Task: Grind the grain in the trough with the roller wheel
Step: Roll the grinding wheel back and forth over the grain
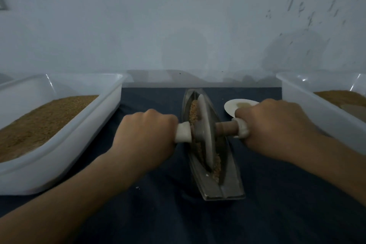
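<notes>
A narrow boat-shaped metal trough [229,180] lies lengthwise on a dark blue cloth at the centre. Tan grain [216,166] lines its groove along both sides of the wheel. A pale disc-shaped roller wheel [206,130] stands upright in the groove, on a wooden axle [225,128] with white-wrapped ends. My left hand [146,134] grips the left end of the axle. My right hand [277,123] grips the right end. Both fists are curled round the handle, knuckles up, level with the wheel's middle.
A white plastic tub [65,144] filled with brown grain stands to the left. Another white tub [316,109] with grain sits at the right. A small white dish [231,107] lies behind my right hand. A pale wall rises close behind the cloth.
</notes>
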